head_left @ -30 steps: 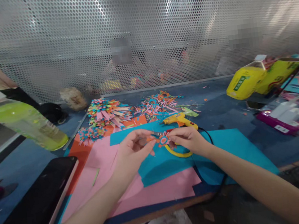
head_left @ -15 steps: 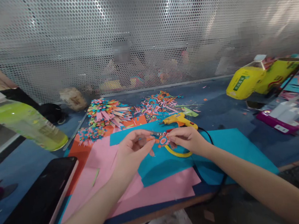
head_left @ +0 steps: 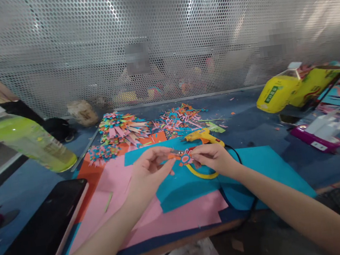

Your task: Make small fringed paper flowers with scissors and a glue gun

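A small paper flower (head_left: pixel 186 158) with a blue and orange ringed centre is between my two hands, above blue paper sheets (head_left: pixel 184 192). My left hand (head_left: pixel 154 164) pinches its orange end, and my right hand (head_left: pixel 209 155) pinches the opposite side. Scissors (head_left: pixel 205 176) with yellow handles lie on the blue paper just below my right hand; their blades are mostly hidden. Right behind my hands rests a yellow hot glue gun (head_left: pixel 205 135), its black cord running off to the right. Pink paper (head_left: pixel 118 208) spreads beneath my left forearm.
Bundles of fringed paper (head_left: pixel 122 127) and a heap of paper scraps (head_left: pixel 178 118) lie farther back. A tilted drink bottle (head_left: pixel 31 138) and a dark phone (head_left: pixel 43 230) are on the left. A yellow bottle (head_left: pixel 279 91) and purple object (head_left: pixel 317 138) sit right. A perforated metal screen (head_left: pixel 159 42) stands behind.
The flower has turned slightly, so its ringed centre faces me more. Both hands keep their pinch and have barely moved.
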A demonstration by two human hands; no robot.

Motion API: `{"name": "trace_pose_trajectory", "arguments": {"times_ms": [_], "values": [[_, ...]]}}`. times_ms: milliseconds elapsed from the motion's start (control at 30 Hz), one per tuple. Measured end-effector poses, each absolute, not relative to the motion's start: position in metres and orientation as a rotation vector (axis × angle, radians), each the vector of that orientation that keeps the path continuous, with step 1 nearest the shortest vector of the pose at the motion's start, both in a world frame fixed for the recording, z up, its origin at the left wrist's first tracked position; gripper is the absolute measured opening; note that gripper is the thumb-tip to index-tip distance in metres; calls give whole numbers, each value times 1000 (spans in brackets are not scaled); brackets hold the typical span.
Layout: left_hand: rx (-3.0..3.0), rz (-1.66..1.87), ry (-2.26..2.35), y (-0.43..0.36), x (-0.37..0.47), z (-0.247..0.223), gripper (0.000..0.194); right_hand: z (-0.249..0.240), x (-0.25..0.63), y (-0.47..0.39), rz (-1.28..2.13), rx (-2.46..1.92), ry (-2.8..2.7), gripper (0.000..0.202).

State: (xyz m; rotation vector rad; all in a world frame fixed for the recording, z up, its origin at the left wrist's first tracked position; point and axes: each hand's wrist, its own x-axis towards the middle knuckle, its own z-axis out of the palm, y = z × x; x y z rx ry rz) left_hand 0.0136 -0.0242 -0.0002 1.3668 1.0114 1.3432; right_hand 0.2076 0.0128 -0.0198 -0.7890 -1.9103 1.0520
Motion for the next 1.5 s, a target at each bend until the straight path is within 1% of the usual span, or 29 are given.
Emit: {"name": "trace_pose_trajectory", "arguments": {"times_ms": [267,400,500,667,833,933,1033,1167,1333,1500], "values": [[1379,1146,1063,-21,14,-7,39,-17,208,12,1045,-779,-1861,25],[1281,948,1122,-18,13,-10,36,-16,209,11,976,-769,-1830,24],[1259,873,1118,-18,12,-11,34,-16,210,12,952,-749,-1846,25],[949,801,938,-21,14,-10,31,-20,211,15,868,-637,-1961,19],[811,646,798,-27,17,-9,26,-20,212,15,904,-510,-2058,19],[820,709,786,-27,19,-9,29,-21,211,14,950,-574,-2015,23],[887,897,871,-24,20,-9,29,-23,211,13,1049,-717,-1906,30],[1124,1143,1052,-20,19,-13,30,-23,209,11,1081,-757,-1984,28],[1368,1152,1131,-19,20,-21,29,-24,205,9,1009,-829,-2040,25],[1427,1123,1142,-19,22,-23,27,-26,204,11,944,-884,-2021,21]]}}
